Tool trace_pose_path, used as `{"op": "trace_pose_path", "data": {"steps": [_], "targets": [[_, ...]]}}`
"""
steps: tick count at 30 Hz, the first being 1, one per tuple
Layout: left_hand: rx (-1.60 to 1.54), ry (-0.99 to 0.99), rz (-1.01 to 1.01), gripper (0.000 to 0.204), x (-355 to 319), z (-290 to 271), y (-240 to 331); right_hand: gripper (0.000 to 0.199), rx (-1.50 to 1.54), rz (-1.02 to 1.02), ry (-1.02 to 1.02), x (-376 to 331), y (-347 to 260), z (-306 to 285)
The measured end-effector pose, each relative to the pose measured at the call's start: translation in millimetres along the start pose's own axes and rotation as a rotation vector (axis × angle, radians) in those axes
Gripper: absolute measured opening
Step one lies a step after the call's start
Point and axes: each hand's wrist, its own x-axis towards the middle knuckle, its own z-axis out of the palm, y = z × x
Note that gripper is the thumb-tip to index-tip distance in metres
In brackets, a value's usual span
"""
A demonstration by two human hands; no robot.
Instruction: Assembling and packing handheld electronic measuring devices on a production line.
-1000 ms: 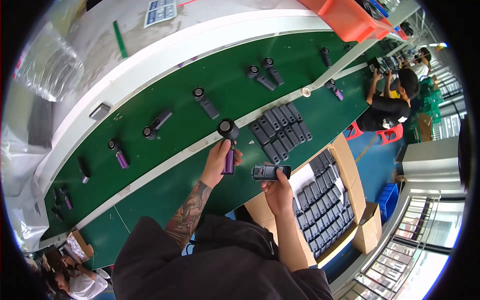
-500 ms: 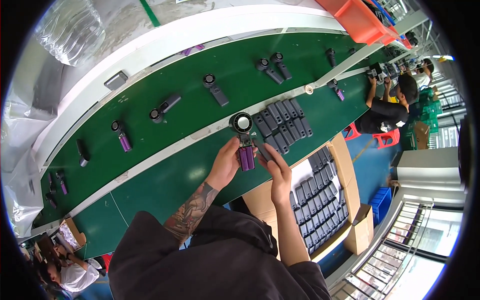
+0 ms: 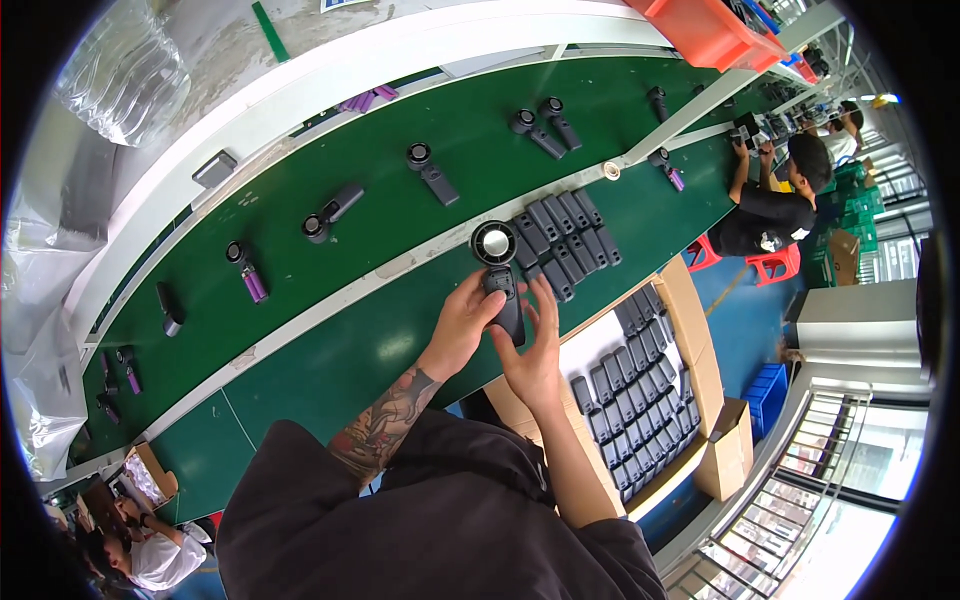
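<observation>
In front of my chest I hold a dark grey handheld fan, its round head pointing away from me. My left hand is closed around its handle, thumb on the dark casing. A dark cover now lies over the front of the handle. My right hand is beside the handle's lower end, fingers stretched apart and thumb near the casing; whether the thumb presses on it is hard to see. Just beyond, several dark handle casings lie in rows on the green bench.
Fans lie spaced along the far green strip, one with purple cylinders exposed. A cardboard box of dark casings stands right of me. A tape roll sits on the pale divider. An orange bin hangs above; a co-worker sits at right.
The dark casing piece that my right hand held beside the fan now covers the purple cylinders in the handle. My right fingers have spread and moved down slightly left.
</observation>
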Motion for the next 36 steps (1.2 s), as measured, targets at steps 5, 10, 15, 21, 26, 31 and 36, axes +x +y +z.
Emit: {"op": "trace_pose_path", "data": {"steps": [5,10,15,21,26,31,36], "targets": [[0.081,-0.017,0.082,0.042,5.2,-0.3,-0.4,0.060,0.120,0.322,-0.178,16.5,-9.1,-12.7],[0.287,-0.058,0.201,0.047,3.8,-8.9,-8.4,0.056,-0.088,0.252,-0.272,15.1,-13.2,-10.6],[0.229,0.007,0.200,0.050,2.1,-17.8,-18.1,0.054,-0.212,0.128,-0.274,18.6,-11.4,1.5],[0.236,0.096,0.093,0.042,7.5,-39.2,-28.0,0.042,-0.249,0.139,-0.262,12.4,10.3,24.5],[-0.046,0.110,-0.193,0.034,3.1,-74.8,-18.9,0.035,1.170,0.894,-0.471,8.7,56.8,23.8],[0.257,0.011,-0.273,0.032,8.6,-71.0,-19.3,0.035,0.700,0.882,-0.578,19.0,56.8,14.8],[0.192,0.213,-0.191,0.036,27.9,-100.4,-33.0,0.038,0.576,0.733,-0.392,-3.0,67.8,15.3]]}}
